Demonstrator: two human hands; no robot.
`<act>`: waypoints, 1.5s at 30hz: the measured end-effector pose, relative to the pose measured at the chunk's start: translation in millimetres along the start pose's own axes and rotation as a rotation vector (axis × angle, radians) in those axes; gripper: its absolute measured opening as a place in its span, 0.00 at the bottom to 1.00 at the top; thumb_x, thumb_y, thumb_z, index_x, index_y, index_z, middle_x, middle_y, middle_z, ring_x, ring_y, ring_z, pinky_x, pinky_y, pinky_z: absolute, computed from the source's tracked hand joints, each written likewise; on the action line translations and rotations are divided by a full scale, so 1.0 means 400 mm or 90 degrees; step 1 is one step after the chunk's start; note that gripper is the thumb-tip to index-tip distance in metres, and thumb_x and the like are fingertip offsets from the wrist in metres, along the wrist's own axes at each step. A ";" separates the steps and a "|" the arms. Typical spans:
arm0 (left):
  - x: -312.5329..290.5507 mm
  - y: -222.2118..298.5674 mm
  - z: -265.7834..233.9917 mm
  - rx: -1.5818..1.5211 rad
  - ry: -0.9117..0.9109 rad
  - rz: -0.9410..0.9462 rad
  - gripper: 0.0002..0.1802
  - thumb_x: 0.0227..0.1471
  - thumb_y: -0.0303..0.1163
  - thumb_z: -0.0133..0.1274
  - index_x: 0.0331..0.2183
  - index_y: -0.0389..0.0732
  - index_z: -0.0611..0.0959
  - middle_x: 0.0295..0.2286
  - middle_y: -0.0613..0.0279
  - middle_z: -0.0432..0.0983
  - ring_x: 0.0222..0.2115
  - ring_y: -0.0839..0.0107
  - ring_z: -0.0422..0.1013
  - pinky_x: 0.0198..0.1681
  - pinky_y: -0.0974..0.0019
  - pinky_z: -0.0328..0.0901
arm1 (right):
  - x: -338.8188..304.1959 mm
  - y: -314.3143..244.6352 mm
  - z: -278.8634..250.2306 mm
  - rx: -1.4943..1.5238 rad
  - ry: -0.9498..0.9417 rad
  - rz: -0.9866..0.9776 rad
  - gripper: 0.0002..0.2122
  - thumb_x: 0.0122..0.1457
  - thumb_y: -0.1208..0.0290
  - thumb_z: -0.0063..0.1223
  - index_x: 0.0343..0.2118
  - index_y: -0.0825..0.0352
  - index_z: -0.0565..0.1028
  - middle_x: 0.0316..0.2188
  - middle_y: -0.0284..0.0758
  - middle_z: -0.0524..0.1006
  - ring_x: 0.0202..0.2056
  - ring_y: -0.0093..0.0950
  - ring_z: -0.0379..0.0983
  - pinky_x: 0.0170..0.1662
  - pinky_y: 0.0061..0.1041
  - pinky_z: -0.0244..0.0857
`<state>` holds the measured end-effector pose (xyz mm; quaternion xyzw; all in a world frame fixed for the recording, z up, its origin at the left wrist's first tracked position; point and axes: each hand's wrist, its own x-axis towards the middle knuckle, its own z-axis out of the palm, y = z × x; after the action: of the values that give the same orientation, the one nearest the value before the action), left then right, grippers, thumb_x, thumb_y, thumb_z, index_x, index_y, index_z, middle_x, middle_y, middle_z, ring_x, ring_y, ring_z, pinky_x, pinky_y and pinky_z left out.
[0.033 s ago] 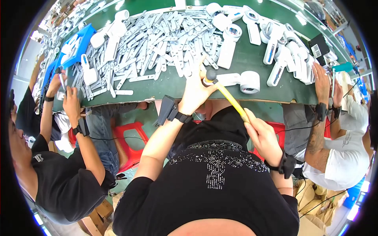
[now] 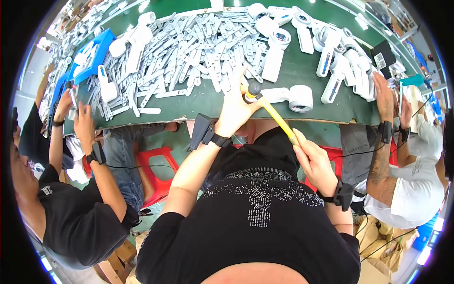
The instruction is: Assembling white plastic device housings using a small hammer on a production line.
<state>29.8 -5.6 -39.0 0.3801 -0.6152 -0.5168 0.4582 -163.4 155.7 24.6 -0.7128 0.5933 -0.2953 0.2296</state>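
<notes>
My right hand (image 2: 315,160) is closed around the yellow handle of a small mallet (image 2: 276,117). The mallet slants up and left, its dark rounded head right by my left hand (image 2: 238,105). That hand reaches over the table edge with its fingers curled, partly behind the mallet head; what lies in them is washed out by glare and cannot be made out. Just right of the mallet head, a white handheld fan (image 2: 300,98) lies on its side, its handle pointing toward my left hand. Beyond my fingertips spreads a heap of flat pale-grey strips (image 2: 189,57).
Several white handheld fans (image 2: 327,61) stand and lie on the green table (image 2: 326,111) to the right. At the far left is a blue bin (image 2: 101,45) with white parts. Co-workers sit at both sides, hands on the table (image 2: 385,97). Red stools (image 2: 156,177) stand below.
My hands and the mallet have barely moved. The left co-worker's near hand has shifted slightly left, and the right co-worker's hand slightly up and left.
</notes>
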 end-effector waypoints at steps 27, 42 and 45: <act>-0.003 0.022 -0.002 0.089 -0.010 0.055 0.51 0.36 0.18 0.65 0.60 0.39 0.57 0.26 0.64 0.77 0.30 0.77 0.72 0.38 0.73 0.67 | -0.036 0.010 0.013 -0.008 0.056 -0.016 0.19 0.59 0.75 0.52 0.55 0.68 0.68 0.26 0.42 0.73 0.26 0.36 0.72 0.30 0.30 0.66; -0.001 0.024 -0.012 0.394 -0.092 0.173 0.28 0.42 0.29 0.63 0.48 0.44 0.77 0.33 0.56 0.79 0.36 0.65 0.75 0.40 0.66 0.68 | -0.072 0.018 -0.023 0.018 0.144 0.064 0.19 0.61 0.77 0.49 0.55 0.70 0.68 0.28 0.41 0.74 0.26 0.32 0.71 0.31 0.26 0.65; -0.002 0.059 -0.004 0.482 -0.114 0.250 0.24 0.46 0.30 0.59 0.49 0.44 0.77 0.29 0.55 0.75 0.32 0.58 0.71 0.37 0.62 0.67 | -0.072 0.026 -0.035 0.051 0.132 0.102 0.18 0.62 0.77 0.48 0.55 0.71 0.67 0.30 0.42 0.75 0.27 0.28 0.71 0.34 0.24 0.65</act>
<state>31.6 -1.0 -15.7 0.3509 -0.8593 -0.1884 0.3210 -184.1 182.3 23.3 -0.6188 0.6567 -0.3719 0.2181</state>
